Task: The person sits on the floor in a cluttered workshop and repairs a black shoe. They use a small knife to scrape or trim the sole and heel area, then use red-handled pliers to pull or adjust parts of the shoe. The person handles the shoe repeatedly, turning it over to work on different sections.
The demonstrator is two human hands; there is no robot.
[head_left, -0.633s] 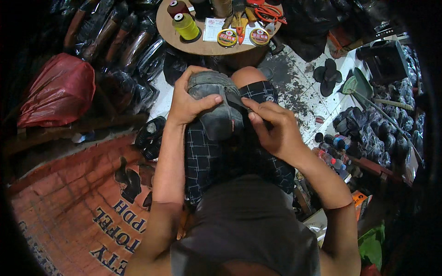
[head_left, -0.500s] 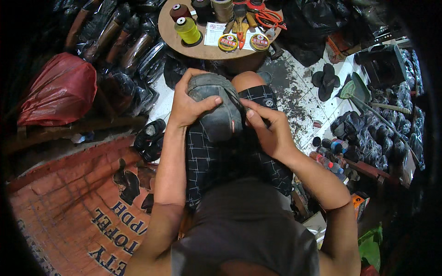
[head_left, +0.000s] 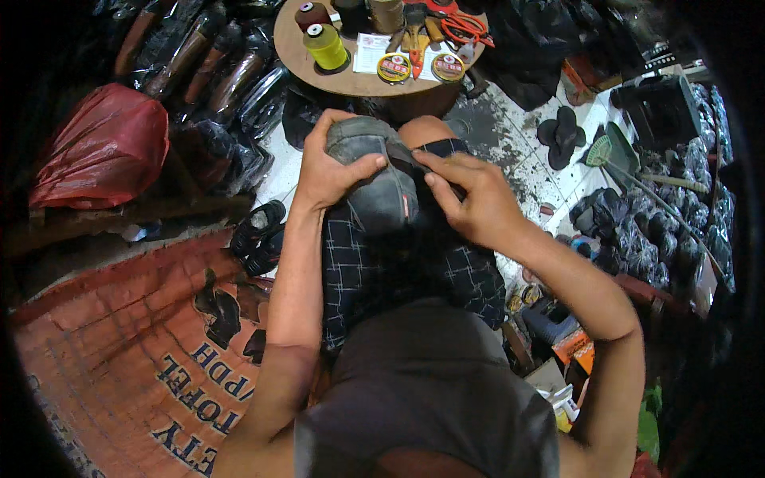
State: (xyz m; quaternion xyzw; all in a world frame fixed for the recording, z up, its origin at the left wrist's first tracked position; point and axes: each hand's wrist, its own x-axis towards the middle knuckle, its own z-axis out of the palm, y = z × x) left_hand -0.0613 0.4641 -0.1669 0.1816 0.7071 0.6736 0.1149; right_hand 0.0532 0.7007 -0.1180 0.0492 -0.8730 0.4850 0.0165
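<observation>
A worn dark grey shoe (head_left: 373,195) rests over my lap, with a small reddish tag near its lower right edge. My left hand (head_left: 339,163) is closed around its left side, thumb pressed on top. At the shoe's right edge, beside a dark strip (head_left: 402,162), my right hand (head_left: 474,195) has its thumb and bent forefinger drawn together. What those fingertips pinch is too small or hidden to make out.
Ahead stands a round wooden table (head_left: 362,83) with a yellow thread spool (head_left: 326,49), orange-handled scissors (head_left: 466,30) and round tins (head_left: 394,68). A red plastic bag (head_left: 103,147) lies left. Slippers (head_left: 562,137), a dustpan (head_left: 625,151) and plastic-wrapped goods (head_left: 637,227) lie right.
My right hand has shifted slightly up and to the right, its fingers spread differently at the shoe's edge, and my right elbow has swung outward. My left hand keeps its hold on the shoe.
</observation>
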